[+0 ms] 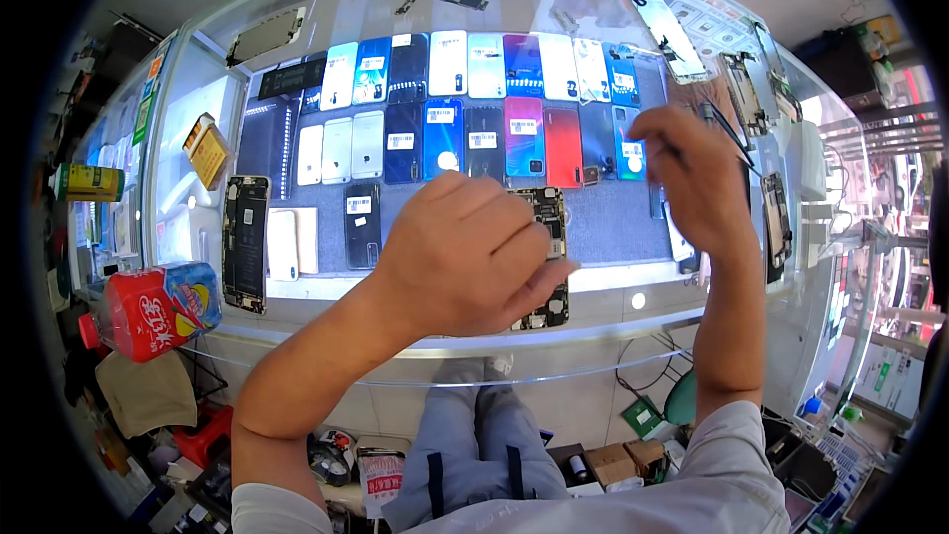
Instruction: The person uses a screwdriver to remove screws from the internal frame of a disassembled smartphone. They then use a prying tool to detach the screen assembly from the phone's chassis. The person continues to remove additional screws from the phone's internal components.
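My left hand (pixel 470 257) is closed, knuckles up, over an opened phone (pixel 554 227) at the near edge of the glass counter. Its thumb reaches across the phone's right side. Bare circuit board shows above and below the thumb, while the hand covers the rest. Whatever the curled fingers hold is hidden. To the right, my right hand (pixel 697 178) is raised over the counter with its fingers bent together. A small dark bit shows at its fingertips, too little to name. Just beyond that hand lies a dark slender tool (pixel 727 127).
Rows of phones lie under the glass, including a red phone (pixel 563 146). An opened phone (pixel 246 242) rests at left, near a red-labelled bottle (pixel 163 311) on its side and a yellow box (pixel 206 151). Phone parts, including a screen part (pixel 667 35), lie at the far right.
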